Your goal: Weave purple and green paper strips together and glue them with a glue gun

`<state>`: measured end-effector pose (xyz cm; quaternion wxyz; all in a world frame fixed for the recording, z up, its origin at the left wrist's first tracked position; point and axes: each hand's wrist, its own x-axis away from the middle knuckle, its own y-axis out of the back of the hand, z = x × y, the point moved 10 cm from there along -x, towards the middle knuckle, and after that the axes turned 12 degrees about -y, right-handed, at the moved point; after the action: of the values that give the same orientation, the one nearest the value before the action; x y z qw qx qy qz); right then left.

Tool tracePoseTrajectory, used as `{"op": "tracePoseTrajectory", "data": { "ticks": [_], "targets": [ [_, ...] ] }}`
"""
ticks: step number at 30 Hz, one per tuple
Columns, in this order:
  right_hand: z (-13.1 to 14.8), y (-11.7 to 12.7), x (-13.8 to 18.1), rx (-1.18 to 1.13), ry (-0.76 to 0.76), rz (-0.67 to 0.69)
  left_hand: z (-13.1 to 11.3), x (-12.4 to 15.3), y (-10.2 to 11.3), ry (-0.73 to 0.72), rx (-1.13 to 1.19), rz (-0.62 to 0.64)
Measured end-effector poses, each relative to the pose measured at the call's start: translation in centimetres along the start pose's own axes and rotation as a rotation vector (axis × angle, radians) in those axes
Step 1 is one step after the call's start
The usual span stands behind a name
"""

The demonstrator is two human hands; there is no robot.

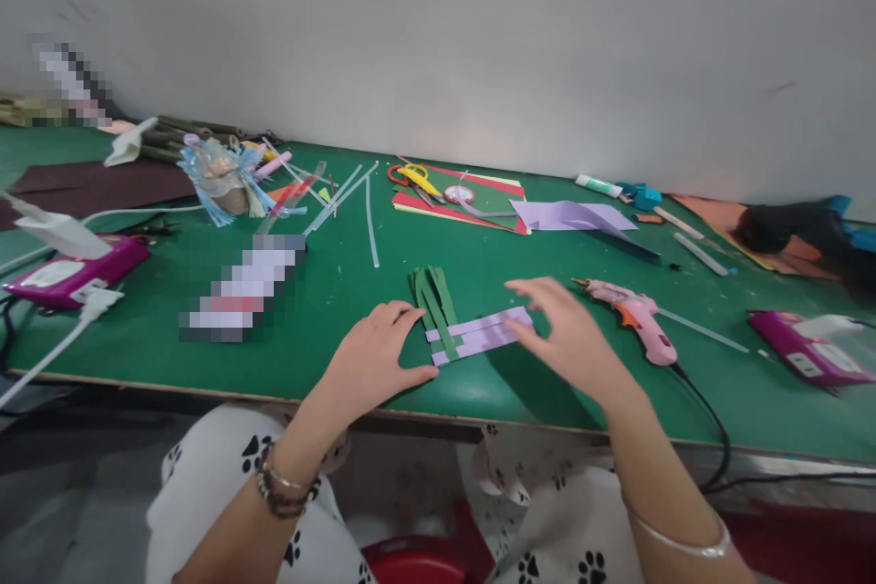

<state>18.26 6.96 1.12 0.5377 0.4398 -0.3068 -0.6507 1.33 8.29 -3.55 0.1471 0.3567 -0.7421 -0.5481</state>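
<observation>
The left hand (375, 356) lies flat and open on the green table (205, 356), against the narrow green paper strips (433, 292), gripping nothing. The right hand (571, 338), fingers spread, holds nothing and touches the end of the crossing lilac paper strips (479, 331). A careless nudge could likely slide the loose strips apart, or bump the pink hot-glue gun (640, 324) nearby.

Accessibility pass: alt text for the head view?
The left hand and right hand are at either end of lilac paper strips crossed by green strips, near the front edge of a green table. A pink glue gun lies just right of them; scissors and coloured paper sit further back.
</observation>
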Motion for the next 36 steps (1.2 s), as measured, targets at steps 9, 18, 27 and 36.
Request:
{"op": "tracePoseTrajectory", "data": {
  "ticks": [9, 18, 27, 36],
  "targets": [
    [2.9, -6.9, 1.1, 0.077, 0.112, 0.406, -1.9, -0.5, -0.9, 0.009, -0.15, 0.046],
    [3.1, -6.4, 1.2, 0.095, 0.13, 0.363, -1.4, -0.6, -1.1, -0.072, -0.147, 0.002],
    [3.3, -6.4, 1.1, 0.107, 0.17, 0.287, -1.1, -0.9, -1.0, -0.112, -0.156, 0.054],
    [3.3, -6.2, 1.2, 0.071, 0.196, 0.336, -2.1, -0.6, -0.7, -0.254, -0.285, 0.028]
  ]
}}
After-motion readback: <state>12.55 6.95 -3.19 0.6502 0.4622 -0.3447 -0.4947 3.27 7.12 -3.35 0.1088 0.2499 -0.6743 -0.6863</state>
